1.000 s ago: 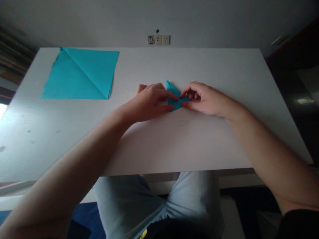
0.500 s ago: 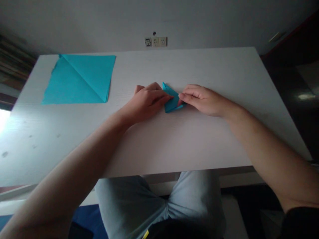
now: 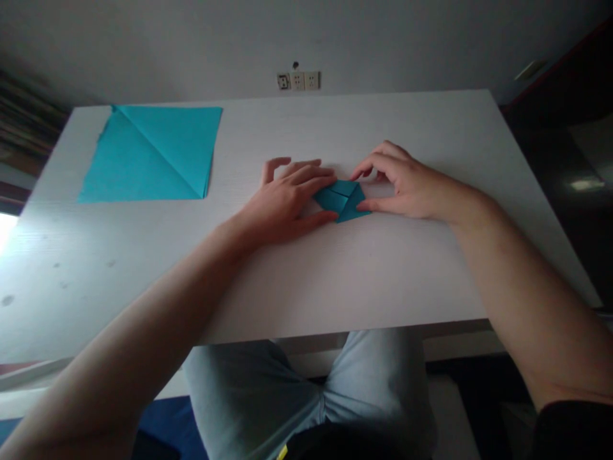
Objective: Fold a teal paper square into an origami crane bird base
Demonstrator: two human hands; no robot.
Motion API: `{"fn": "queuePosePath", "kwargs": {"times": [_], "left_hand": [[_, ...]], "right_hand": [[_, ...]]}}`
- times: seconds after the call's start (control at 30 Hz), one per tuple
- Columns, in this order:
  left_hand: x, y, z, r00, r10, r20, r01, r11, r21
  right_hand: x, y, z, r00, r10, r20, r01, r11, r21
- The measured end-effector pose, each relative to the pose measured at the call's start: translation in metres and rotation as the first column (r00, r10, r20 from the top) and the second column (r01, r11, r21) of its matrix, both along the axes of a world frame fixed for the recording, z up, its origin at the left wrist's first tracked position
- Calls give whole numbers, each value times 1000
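The greatest part of the frame is taken up by a white table (image 3: 407, 275), backed by a grey wall (image 3: 402, 45) along the top. Two bare forearms are extended over the table: the left is run diagonally up from the lower left corner, the right is angled inward from the lower right. Between them, at bottom centre, pale jeans (image 3: 253, 396) are seen below the table edge. In the upper left of the frame a large blue sheet (image 3: 158, 153) is laid flat, marked by a diagonal crease.

Near the centre the left hand (image 3: 294, 198) is held low, palm down; its fingers are stretched toward the right, with one bent upward at the back. Forefinger and thumb are spread apart, being laid on the upper and lower left of a small folded blue paper (image 3: 347, 197). The right hand (image 3: 400, 182) is arched, its wrist bent and its knuckles raised. Its thumb and forefinger are parted, their tips set at the paper's right side; whether any pinch is applied cannot be told. The folded paper is located at the centre of the frame, between both hands. Wall sockets (image 3: 297, 81) are noted at top centre, with a dark spot (image 3: 295, 65) just above.
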State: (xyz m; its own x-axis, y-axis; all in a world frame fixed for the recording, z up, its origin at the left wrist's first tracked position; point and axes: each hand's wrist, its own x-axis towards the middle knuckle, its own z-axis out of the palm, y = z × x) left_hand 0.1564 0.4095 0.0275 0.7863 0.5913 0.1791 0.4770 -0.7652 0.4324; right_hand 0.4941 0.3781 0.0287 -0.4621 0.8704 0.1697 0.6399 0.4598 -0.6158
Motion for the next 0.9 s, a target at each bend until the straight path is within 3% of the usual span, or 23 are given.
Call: {"fn": "queuePosePath", "kwargs": {"times": [0.13,0.27,0.37,0.5,0.73,0.9], "left_hand": [[-4,3,4,1000,-29,11,29,999,28],[-7,3,8,982,-181,60,177,982,68],[-6,-3,11,952,-298,66,297,955,13],[-2,-10,9,934,-355,30,356,934,-37],[-4,-11,1,989,-134,-66,136,990,30],[-9,-3,10,998,39,-43,-37,998,49]], "right_hand": [[11,5,-9,993,-115,9,114,991,68],[9,11,-14,973,-227,38,218,962,166],[-3,15,-14,965,-261,38,252,953,169],[-19,15,-9,963,-267,28,261,956,134],[-21,6,-5,996,-73,50,66,991,118],[-15,6,-9,999,-14,-43,16,998,53]]}}
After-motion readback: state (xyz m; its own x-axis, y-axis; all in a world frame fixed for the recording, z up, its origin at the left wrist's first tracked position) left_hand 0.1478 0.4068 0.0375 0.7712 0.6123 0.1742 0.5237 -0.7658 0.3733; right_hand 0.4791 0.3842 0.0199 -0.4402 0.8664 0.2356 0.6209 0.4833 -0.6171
